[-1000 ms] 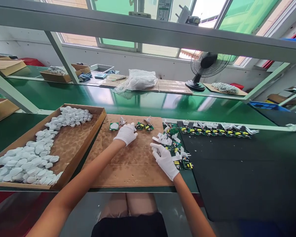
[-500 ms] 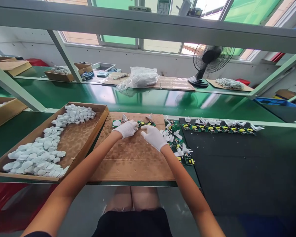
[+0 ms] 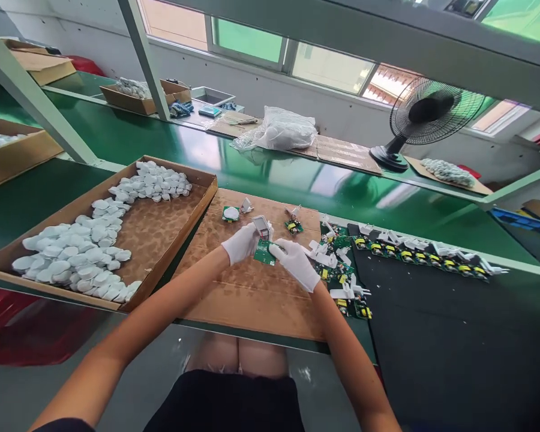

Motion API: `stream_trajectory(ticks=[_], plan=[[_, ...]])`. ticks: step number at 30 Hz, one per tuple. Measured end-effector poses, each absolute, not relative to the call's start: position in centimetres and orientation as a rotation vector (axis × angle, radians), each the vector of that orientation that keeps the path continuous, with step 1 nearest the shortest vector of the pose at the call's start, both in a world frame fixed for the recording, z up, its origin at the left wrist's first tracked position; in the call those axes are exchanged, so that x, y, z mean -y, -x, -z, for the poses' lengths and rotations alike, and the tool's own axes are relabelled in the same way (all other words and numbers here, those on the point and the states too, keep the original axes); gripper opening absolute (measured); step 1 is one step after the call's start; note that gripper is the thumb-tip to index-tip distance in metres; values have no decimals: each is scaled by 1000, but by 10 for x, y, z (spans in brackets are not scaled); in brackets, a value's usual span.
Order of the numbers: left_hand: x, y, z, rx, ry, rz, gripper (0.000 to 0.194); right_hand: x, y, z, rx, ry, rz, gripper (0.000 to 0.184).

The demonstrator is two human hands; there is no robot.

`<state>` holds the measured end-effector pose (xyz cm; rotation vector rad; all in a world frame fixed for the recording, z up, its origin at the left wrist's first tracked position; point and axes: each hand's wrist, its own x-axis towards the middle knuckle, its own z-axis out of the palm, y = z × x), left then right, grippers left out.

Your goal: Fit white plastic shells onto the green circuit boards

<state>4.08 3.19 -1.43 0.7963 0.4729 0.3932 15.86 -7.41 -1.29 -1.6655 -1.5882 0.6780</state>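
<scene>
My left hand (image 3: 242,245), in a white glove, is closed around a white plastic plug piece (image 3: 261,225) whose hollow side shows. Just below it, my right hand (image 3: 297,263), also gloved, pinches a green circuit board (image 3: 264,252) by its right edge, flat underside up. Whether wires join plug and board is hard to see. Beyond my hands on the cardboard sheet (image 3: 252,303) lie a board with a round white pad (image 3: 231,213) and another board with yellow parts (image 3: 294,226), each with a white plug piece beside it.
A shallow cardboard box (image 3: 162,264) of white round pads stands at left. Several boards with plugs (image 3: 342,276) are heaped right of the sheet. A row of boards (image 3: 420,257) lines the black mat (image 3: 432,324). Behind stand a fan (image 3: 389,157) and a plastic-wrapped bundle (image 3: 285,129).
My hands have lifted a circuit board and its plug piece from the sheet, and the board now shows its underside. The view has tilted and shifted.
</scene>
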Motion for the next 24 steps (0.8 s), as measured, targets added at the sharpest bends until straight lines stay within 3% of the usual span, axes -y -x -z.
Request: stream_trajectory(ticks=[3, 5, 7, 10, 16, 20, 24], plan=[[-21, -38, 23, -402, -656, -179, 58, 75, -161, 14, 1472, 1693, -648, 30], [-15, -33, 27, -341, -569, -27, 68, 75, -165, 16, 1460, 1797, -543, 26], [-11, -31, 31, -330, -563, 7, 56, 77, -169, 19, 1454, 1863, -374, 24], [-5, -34, 38, -405, -635, -88, 32, 80, -172, 21, 1389, 1719, -321, 35], [2, -42, 42, -528, -775, -377, 22, 88, -162, 13, 1391, 1500, -303, 28], [-2, -37, 41, -414, -676, -362, 21, 89, -157, 10, 1628, 1611, -99, 26], [-3, -33, 36, -372, -676, -199, 41, 85, -154, 20, 1632, 1748, -29, 24]])
